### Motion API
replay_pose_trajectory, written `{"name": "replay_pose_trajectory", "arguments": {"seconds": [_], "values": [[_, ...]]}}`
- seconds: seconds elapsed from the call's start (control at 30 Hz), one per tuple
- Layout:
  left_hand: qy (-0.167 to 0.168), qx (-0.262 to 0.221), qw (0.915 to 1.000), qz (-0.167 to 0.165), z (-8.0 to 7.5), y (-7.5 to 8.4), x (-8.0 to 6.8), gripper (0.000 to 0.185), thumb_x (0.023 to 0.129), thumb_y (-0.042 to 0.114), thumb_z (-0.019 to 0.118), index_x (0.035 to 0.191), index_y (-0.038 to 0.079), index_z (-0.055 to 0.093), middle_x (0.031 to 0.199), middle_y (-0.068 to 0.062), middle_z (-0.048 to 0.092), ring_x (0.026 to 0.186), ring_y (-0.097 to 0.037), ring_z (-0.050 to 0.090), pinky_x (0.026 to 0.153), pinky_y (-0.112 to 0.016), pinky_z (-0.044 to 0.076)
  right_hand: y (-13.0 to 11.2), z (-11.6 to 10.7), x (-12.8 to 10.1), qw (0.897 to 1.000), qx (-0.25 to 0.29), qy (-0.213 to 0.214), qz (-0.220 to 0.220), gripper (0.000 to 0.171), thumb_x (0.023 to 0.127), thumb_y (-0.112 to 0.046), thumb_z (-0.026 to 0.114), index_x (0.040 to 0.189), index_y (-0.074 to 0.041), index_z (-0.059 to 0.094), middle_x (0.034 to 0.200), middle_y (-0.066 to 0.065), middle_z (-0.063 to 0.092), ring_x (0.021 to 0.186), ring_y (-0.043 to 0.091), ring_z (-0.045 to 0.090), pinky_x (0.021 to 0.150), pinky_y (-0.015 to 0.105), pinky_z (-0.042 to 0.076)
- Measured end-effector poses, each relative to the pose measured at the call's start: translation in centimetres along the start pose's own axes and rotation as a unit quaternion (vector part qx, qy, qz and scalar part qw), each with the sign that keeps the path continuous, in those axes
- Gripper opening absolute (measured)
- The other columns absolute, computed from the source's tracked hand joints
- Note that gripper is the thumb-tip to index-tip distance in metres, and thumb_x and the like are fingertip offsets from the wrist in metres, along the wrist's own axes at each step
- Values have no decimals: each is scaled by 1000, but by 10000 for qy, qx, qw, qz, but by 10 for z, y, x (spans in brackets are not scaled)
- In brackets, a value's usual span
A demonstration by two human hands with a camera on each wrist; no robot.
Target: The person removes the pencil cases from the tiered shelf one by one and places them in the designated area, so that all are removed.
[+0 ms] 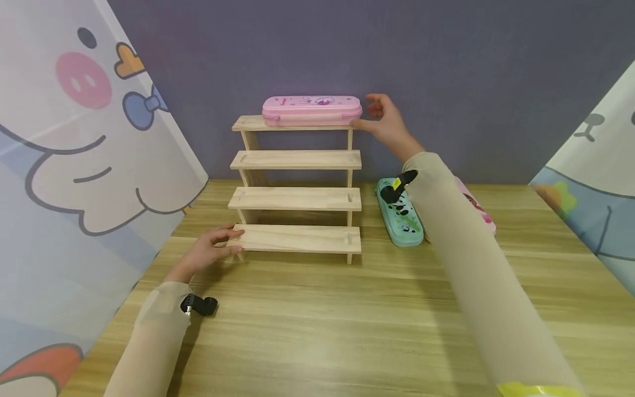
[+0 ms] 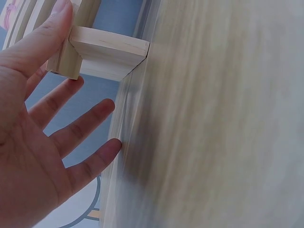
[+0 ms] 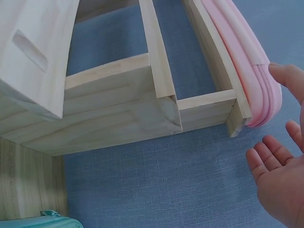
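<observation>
A four-tier stepped wooden shelf (image 1: pixel 297 198) stands on the wooden table (image 1: pixel 347 320) against the wall. A pink pencil case (image 1: pixel 311 107) lies along its top tier. My right hand (image 1: pixel 379 116) is at the case's right end, fingers spread and relaxed. In the right wrist view its thumb tip touches the pink pencil case (image 3: pixel 242 61) while the fingers (image 3: pixel 266 156) stay clear. My left hand (image 1: pixel 223 242) rests at the left end of the bottom tier. The thumb lies on the shelf board (image 2: pixel 107 52), and the straight fingers (image 2: pixel 80 121) are spread beside it.
A teal pencil case (image 1: pixel 404 218) lies on the table right of the shelf. Another pink case (image 1: pixel 478 207) is partly hidden behind my right forearm. Cartoon-printed curtains (image 1: pixel 74 165) hang at both sides, with a grey-blue wall (image 1: pixel 446 82) behind.
</observation>
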State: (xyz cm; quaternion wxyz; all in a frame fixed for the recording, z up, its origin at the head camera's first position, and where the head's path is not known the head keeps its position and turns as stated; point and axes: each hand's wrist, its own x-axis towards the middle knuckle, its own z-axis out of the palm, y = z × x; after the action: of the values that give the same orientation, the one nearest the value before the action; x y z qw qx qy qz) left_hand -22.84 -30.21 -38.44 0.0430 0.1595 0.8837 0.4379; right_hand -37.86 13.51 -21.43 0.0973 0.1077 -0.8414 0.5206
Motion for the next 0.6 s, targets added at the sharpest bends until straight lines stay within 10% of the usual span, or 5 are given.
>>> {"name": "replay_pose_trajectory", "arguments": {"seconds": [0.6], "values": [[50, -26, 10000, 36, 1, 0, -3, 49, 93, 13, 72, 136, -4, 57, 154, -32, 30, 134, -53, 37, 108, -64, 31, -6, 10, 13, 9992, -70, -324, -219, 80, 92, -26, 72, 156, -11, 27, 153, 13, 36, 140, 23, 36, 113, 32, 32]]}}
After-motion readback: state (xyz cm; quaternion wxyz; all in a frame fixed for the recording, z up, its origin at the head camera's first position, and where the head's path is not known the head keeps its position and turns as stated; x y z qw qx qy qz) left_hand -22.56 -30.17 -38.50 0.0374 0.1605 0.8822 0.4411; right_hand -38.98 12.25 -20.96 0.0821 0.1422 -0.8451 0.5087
